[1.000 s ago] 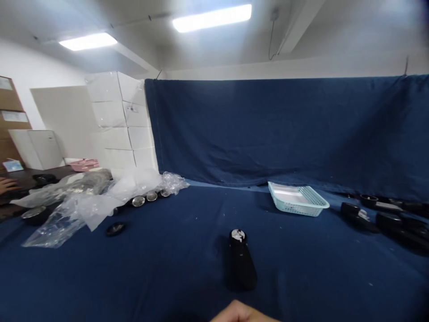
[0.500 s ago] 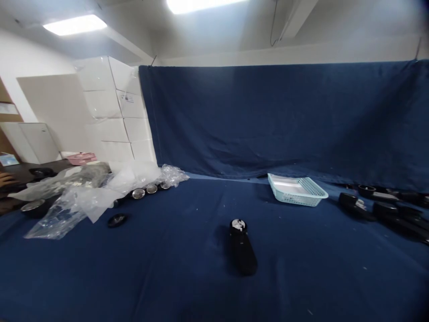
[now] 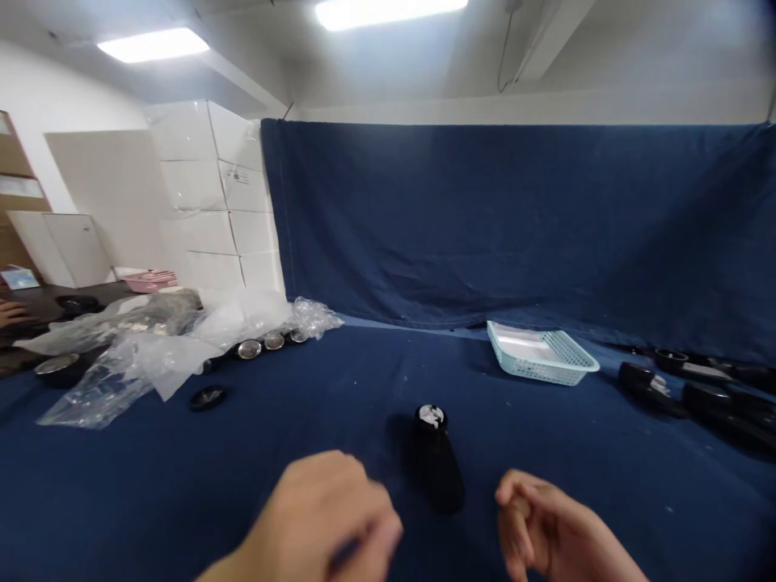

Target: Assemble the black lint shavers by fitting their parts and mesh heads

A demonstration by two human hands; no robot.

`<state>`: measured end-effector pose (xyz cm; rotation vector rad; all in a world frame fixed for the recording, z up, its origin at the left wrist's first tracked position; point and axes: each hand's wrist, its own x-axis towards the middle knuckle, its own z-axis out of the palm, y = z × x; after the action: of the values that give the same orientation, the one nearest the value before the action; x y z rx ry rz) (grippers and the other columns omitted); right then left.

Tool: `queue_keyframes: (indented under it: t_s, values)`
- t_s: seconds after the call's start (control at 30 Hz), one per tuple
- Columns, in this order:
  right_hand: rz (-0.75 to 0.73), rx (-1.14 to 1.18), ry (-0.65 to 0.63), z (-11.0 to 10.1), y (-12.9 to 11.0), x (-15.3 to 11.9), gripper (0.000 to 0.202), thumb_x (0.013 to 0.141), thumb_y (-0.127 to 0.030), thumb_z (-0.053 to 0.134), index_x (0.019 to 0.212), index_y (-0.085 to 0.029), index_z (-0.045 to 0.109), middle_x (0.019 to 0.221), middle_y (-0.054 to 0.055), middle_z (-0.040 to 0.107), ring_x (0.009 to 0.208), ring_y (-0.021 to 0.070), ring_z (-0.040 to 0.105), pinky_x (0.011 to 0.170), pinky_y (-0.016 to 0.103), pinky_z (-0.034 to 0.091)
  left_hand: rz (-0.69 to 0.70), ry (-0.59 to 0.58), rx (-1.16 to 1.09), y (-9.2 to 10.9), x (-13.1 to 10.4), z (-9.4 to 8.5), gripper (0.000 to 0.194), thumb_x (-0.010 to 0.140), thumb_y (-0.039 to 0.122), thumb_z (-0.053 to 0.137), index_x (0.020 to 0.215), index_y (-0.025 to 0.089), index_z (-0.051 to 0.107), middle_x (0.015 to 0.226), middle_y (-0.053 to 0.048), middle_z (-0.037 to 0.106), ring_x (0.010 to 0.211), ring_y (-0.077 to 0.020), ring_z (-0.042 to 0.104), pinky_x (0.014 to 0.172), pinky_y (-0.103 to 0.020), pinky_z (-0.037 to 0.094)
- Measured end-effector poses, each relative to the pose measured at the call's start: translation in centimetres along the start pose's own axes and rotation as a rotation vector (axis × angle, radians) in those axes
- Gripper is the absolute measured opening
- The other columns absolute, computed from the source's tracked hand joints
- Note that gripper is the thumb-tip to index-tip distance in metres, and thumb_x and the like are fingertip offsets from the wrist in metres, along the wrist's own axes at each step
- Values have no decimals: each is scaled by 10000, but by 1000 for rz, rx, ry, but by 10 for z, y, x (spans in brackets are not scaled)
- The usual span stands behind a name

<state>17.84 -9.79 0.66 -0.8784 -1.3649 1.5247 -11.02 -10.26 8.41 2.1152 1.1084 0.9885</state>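
Note:
A black handle-shaped part (image 3: 441, 477) lies on the blue cloth, its round top end showing a white insert. To its left is my left hand (image 3: 327, 517), blurred by motion, with fingers loosely bent. Blue cloth shows through a gap beside the thumb, and I see nothing held. My right hand (image 3: 546, 529) is on the other side of the black part, palm turned inward and fingers loosely curled. It appears to hold nothing. Both hands are apart from the part.
A light blue plastic basket (image 3: 542, 368) with white lining sits at the back right. Several black parts (image 3: 715, 396) lie at the far right. A black ring-shaped piece (image 3: 208, 397) and clear plastic bags (image 3: 133, 364) are on the left. White boxes (image 3: 212, 194) are stacked behind. Another person's hand (image 3: 10, 313) shows at the left edge.
Both my hands have come into view from the bottom, one on each side of the black part. The camera view has shifted slightly; the part stays on the cloth.

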Motion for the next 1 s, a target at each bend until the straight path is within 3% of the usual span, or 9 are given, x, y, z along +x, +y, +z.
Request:
queue_keyframes:
  t_s: [0.13, 0.27, 0.37, 0.47, 0.53, 0.6, 0.73, 0.9, 1.0]
  values:
    - [55, 53, 415, -31, 6, 24, 271, 835, -426, 588, 880, -167, 653, 612, 15, 616, 605, 172, 593, 562, 275, 462, -181, -388, 398, -38, 33, -30, 451, 881, 503, 477, 544, 222, 584, 486, 11, 500, 488, -165, 500, 542, -276, 338]
    - [-18, -68, 680, -49, 28, 44, 317, 777, -471, 620, 862, -166, 650, 608, 2, 598, 579, 167, 560, 549, 277, 428, -208, -441, 622, -88, 56, -17, 572, 911, 589, 323, 662, 214, 676, 624, -57, 639, 603, -235, 608, 639, -325, 404]
    - [-40, -190, 655, -58, 42, 45, 339, 797, -493, 595, 869, -165, 650, 590, -8, 580, 556, 161, 546, 541, 280, 410, -97, -382, 717, -107, 78, -6, 608, 908, 628, 288, 1101, 201, 676, 1091, -140, 683, 1073, -337, 588, 950, -455, 352]
    - [-49, -249, 636, -65, 47, 38, 342, 827, -500, 564, 883, -173, 646, 585, -18, 566, 555, 157, 541, 548, 281, 406, -99, -174, 769, -106, 101, -9, 752, 907, 649, 246, 1456, 140, 318, 1522, -164, 283, 1395, -352, 242, 1093, -515, 177]
    - [-48, -246, 651, -66, 46, 36, 342, 837, -500, 548, 891, -176, 642, 595, -19, 564, 553, 155, 539, 543, 280, 403, -101, -90, 731, -98, 110, -13, 722, 924, 623, 216, 1451, 142, 326, 1508, -153, 319, 1386, -328, 278, 1089, -483, 224]
    - [-44, -244, 649, -65, 45, 37, 344, 841, -500, 538, 895, -175, 641, 602, -19, 565, 550, 154, 542, 537, 277, 402, -147, -141, 605, -91, 111, -14, 689, 932, 619, 181, 1287, 156, 547, 1244, -152, 625, 1172, -307, 557, 972, -421, 389]
    - [-20, -263, 627, -63, 47, 41, 354, 834, -504, 533, 890, -173, 646, 591, -16, 572, 541, 156, 552, 531, 273, 407, -394, -543, 311, -84, 100, 2, 758, 883, 700, 197, 723, 146, 688, 524, -67, 659, 485, -207, 641, 596, -310, 495]
    - [-22, -284, 614, -63, 52, 43, 352, 828, -500, 534, 877, -172, 651, 590, -14, 576, 530, 148, 554, 520, 263, 411, -455, -663, 123, -83, 99, 34, 761, 876, 702, 205, 755, 127, 688, 622, -102, 700, 518, -209, 655, 538, -291, 492]
    - [-12, -292, 610, -63, 52, 42, 353, 829, -500, 530, 876, -170, 646, 588, -12, 577, 525, 145, 555, 517, 262, 413, -213, -512, 338, -81, 108, 43, 691, 891, 671, 251, 1026, 159, 695, 1026, -147, 721, 929, -291, 676, 830, -393, 482]
